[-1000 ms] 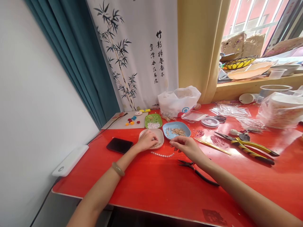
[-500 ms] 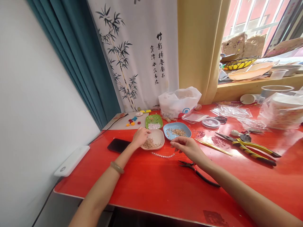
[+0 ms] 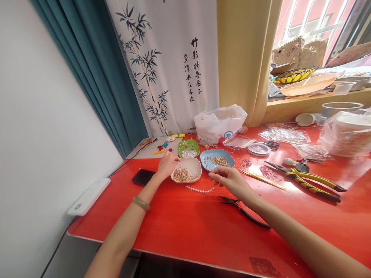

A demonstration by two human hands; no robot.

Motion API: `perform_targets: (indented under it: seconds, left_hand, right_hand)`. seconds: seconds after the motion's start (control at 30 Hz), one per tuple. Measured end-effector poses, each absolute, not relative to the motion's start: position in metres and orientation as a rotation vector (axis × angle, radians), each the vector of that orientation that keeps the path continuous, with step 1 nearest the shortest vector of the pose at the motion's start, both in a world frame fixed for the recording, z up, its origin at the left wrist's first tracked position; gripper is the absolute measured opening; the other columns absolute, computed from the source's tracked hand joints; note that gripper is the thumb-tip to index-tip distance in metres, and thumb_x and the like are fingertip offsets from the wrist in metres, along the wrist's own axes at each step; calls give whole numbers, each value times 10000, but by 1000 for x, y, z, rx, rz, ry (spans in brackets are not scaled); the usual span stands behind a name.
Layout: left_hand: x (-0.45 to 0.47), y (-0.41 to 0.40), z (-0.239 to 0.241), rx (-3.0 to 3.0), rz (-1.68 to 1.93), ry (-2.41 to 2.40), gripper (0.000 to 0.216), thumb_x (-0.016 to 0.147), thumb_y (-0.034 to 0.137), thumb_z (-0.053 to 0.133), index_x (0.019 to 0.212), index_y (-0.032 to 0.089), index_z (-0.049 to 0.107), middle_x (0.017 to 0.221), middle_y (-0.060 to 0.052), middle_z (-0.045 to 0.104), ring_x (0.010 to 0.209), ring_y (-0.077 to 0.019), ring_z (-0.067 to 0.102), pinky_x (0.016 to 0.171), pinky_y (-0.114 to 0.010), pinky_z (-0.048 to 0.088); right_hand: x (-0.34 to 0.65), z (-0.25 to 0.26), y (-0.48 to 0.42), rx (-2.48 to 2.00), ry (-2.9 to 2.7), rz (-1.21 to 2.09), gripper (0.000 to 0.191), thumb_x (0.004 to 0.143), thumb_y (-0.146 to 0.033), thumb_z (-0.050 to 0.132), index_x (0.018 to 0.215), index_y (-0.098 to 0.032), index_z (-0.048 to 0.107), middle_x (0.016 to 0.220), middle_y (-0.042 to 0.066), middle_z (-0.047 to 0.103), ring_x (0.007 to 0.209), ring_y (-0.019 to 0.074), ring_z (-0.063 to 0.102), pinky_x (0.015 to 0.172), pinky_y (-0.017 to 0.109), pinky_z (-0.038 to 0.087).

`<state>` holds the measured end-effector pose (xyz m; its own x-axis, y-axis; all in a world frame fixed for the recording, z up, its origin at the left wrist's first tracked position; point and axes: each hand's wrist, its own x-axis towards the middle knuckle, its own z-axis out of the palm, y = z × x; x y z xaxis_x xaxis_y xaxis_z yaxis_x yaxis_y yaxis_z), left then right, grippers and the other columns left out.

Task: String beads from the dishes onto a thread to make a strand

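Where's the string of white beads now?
In the head view, the string lies mid-picture on the red table, just below the pale dish, its right end by the right hand.

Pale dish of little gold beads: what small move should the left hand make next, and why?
Perhaps ease the left hand toward the gold beads: it is at the far-left edge of the pale dish, while most beads lie in the dish's near-left part. The right hand is near the right end of the white bead strand.
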<state>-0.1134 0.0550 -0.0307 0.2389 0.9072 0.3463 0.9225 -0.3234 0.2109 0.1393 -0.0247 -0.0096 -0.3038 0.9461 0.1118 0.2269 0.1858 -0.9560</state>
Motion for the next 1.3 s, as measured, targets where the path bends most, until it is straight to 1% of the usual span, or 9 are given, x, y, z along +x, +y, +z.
perform_targets:
  seconds: [0.27, 0.57, 0.67, 0.8, 0.93, 1.03, 1.1, 1.17, 1.3]
  left_hand:
    - [-111, 57, -38, -2460, -539, -1878, 106, 692, 229, 558, 740, 205, 650, 847, -65, 551, 1008, -235, 368, 816, -348, 379]
    - [-106, 56, -35, -2432, -482, -1933, 110, 714, 226, 520, 692, 182, 620, 865, -85, 523, 1014, -254, 361, 771, -353, 395]
    - [-105, 54, -34, -2427, -553, -1954, 105, 701, 218, 516, 664, 180, 607, 853, -89, 526, 1025, -260, 359, 767, -349, 394]
    - [-103, 52, -28, -2505, -1053, -2151, 50, 656, 196, 545, 645, 160, 577, 805, -74, 552, 987, -243, 414, 782, -349, 385]
    - [-89, 44, -18, -2632, -1391, -2253, 166, 709, 277, 510, 769, 131, 562, 770, -53, 582, 751, -142, 520, 665, -270, 426]
    - [-74, 30, -12, -2749, -2031, -2376, 227, 635, 284, 619, 790, 127, 564, 788, -39, 577, 696, -93, 517, 614, -204, 411]
    - [-63, 19, -10, -2783, -2301, -2430, 225, 596, 255, 663, 761, 131, 575, 759, -15, 560, 661, -64, 502, 600, -176, 396]
    - [-54, 10, -9, -2834, -2445, -2448, 215, 582, 236, 681, 747, 138, 583, 719, 8, 539, 625, -45, 485, 585, -164, 385]
    - [-43, -1, -12, -2952, -2520, -2490, 231, 585, 237, 691, 765, 142, 583, 708, 10, 527, 613, -46, 482, 583, -170, 386]
  right_hand:
    - [139, -8, -27, -1135, -1695, 1175, 194, 703, -341, 521, 673, -158, 580, 651, 22, 581, 579, 116, 532, 577, 253, 440]
    - [140, -11, -25, -1140, -1716, 1162, 201, 708, -352, 521, 672, -164, 580, 646, 20, 580, 576, 120, 535, 560, 251, 436]
    - [139, -10, -26, -1143, -1715, 1167, 197, 707, -346, 521, 672, -162, 581, 647, 18, 581, 574, 116, 532, 564, 248, 433]
    - [139, -8, -27, -1151, -1703, 1169, 194, 708, -341, 519, 675, -160, 581, 648, 20, 587, 574, 115, 533, 564, 244, 431]
    - [139, -8, -27, -1131, -1691, 1171, 195, 706, -340, 518, 676, -159, 583, 643, 18, 591, 572, 113, 537, 563, 241, 430]
    - [139, -9, -27, -1115, -1694, 1169, 190, 705, -332, 516, 668, -159, 584, 631, 15, 591, 561, 110, 535, 557, 238, 430]
    - [139, -9, -28, -1101, -1693, 1174, 184, 704, -321, 516, 657, -157, 583, 628, 17, 594, 555, 109, 535, 552, 237, 431]
    - [138, -9, -29, -1085, -1686, 1188, 175, 702, -307, 514, 644, -154, 579, 630, 23, 599, 553, 110, 538, 551, 239, 433]
    - [138, -7, -32, -1053, -1652, 1197, 154, 689, -277, 515, 603, -159, 563, 605, 19, 594, 544, 113, 541, 557, 242, 435]
